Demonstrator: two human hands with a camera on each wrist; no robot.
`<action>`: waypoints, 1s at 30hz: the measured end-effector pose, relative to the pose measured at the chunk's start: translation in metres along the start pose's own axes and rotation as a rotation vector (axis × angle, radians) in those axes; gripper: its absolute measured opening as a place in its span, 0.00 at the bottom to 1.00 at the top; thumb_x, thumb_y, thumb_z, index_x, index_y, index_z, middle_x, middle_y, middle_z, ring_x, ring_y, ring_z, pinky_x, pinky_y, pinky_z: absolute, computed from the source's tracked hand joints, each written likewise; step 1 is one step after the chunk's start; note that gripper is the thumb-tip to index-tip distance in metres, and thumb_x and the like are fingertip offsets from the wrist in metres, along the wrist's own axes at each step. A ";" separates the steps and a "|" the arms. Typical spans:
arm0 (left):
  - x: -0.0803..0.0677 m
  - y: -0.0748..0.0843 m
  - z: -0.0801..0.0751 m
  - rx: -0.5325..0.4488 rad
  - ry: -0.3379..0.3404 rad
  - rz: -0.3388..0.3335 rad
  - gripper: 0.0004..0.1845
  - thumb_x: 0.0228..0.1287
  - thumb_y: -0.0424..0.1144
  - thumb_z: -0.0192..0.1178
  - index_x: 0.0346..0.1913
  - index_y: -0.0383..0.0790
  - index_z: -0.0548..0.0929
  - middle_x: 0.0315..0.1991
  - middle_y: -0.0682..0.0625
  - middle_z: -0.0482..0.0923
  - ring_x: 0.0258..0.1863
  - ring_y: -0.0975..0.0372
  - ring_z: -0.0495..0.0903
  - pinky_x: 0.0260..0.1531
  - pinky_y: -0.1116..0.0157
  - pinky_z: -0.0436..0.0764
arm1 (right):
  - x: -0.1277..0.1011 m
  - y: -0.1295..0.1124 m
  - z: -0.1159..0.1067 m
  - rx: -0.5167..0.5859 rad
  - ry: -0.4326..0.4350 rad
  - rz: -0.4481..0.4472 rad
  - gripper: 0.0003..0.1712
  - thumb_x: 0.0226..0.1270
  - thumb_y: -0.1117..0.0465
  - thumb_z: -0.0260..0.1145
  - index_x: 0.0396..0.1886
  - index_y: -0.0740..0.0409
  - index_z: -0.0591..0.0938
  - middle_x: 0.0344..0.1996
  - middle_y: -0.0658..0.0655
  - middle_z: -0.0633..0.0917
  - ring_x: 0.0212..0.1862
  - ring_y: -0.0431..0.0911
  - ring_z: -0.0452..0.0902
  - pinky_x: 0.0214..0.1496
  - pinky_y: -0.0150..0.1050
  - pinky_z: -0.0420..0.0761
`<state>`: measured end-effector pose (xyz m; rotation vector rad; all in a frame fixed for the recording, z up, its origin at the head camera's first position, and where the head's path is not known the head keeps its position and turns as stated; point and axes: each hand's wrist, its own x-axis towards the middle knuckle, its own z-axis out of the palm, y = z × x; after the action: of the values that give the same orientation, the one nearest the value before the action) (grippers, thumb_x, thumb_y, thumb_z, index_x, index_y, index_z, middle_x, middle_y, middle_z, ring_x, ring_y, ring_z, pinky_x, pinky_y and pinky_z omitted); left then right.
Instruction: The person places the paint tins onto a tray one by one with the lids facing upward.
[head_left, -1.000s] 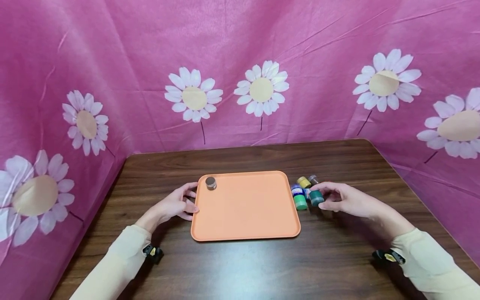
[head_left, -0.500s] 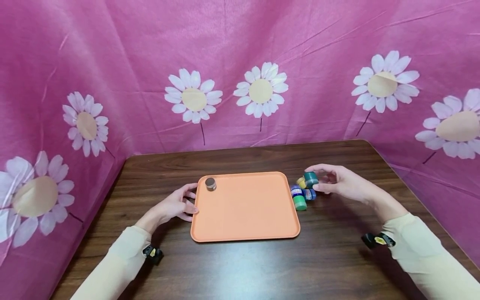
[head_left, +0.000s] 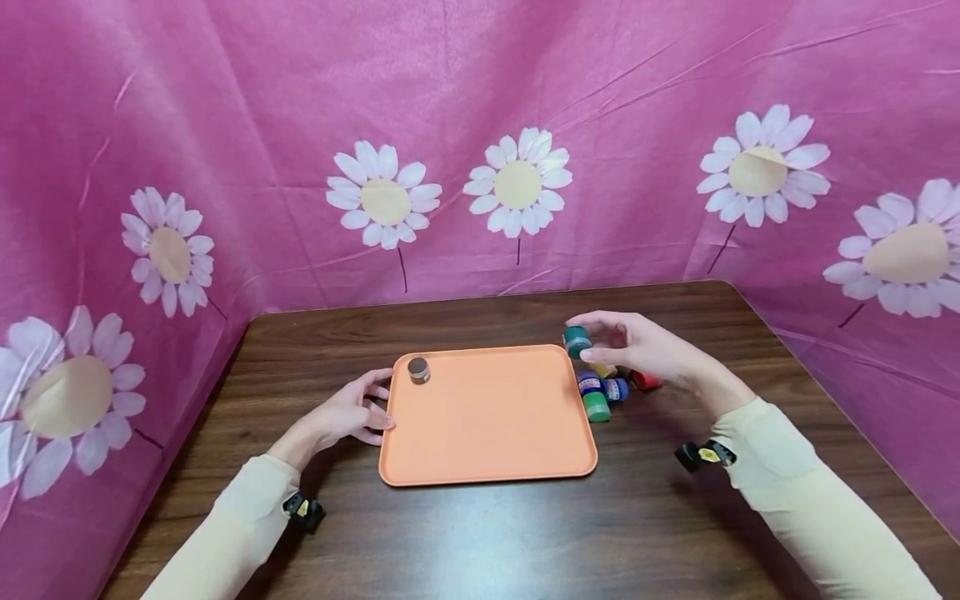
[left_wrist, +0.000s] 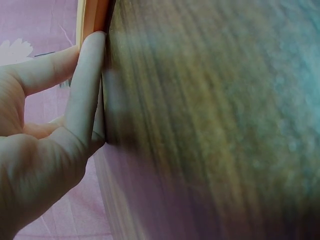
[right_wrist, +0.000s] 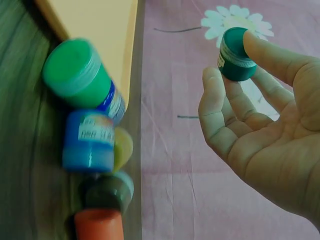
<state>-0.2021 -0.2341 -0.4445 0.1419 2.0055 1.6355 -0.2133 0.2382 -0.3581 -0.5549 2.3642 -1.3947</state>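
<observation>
My right hand (head_left: pixel 637 346) pinches a small dark green paint jar (head_left: pixel 576 342) between thumb and fingers, above the back right corner of the orange tray (head_left: pixel 487 425). In the right wrist view the dark green jar (right_wrist: pixel 236 54) is upright, with a pale band below its lid. My left hand (head_left: pixel 351 410) touches the tray's left edge, its thumb at the rim. In the left wrist view, fingertips of the left hand (left_wrist: pixel 55 110) meet the side of the tray (left_wrist: pixel 95 15). A brown-topped jar (head_left: pixel 418 370) stands in the tray's back left corner.
Several paint jars cluster right of the tray: green (head_left: pixel 597 407), dark blue (head_left: pixel 589 382), blue (head_left: pixel 616 389), yellow (head_left: pixel 602 368) and red (head_left: pixel 647 381). A grey-brown jar (right_wrist: pixel 109 191) shows in the right wrist view. Pink daisy-printed cloth (head_left: pixel 450 100) surrounds the wooden table (head_left: pixel 465 533).
My right hand has carried the dark green jar up, back and left from the cluster to the tray's back right corner. The red jar has come into sight. My left hand stays at the tray.
</observation>
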 end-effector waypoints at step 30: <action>0.000 -0.002 -0.002 -0.008 -0.013 0.014 0.51 0.57 0.19 0.65 0.80 0.37 0.50 0.61 0.32 0.58 0.40 0.55 0.83 0.36 0.49 0.88 | 0.070 -0.038 0.054 0.241 -0.032 -0.050 0.32 0.68 0.59 0.71 0.70 0.58 0.75 0.54 0.62 0.82 0.54 0.58 0.81 0.54 0.52 0.84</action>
<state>-0.2025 -0.2363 -0.4467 0.1646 1.9925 1.6466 -0.2427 0.1465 -0.3562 -0.5665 2.1299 -1.6504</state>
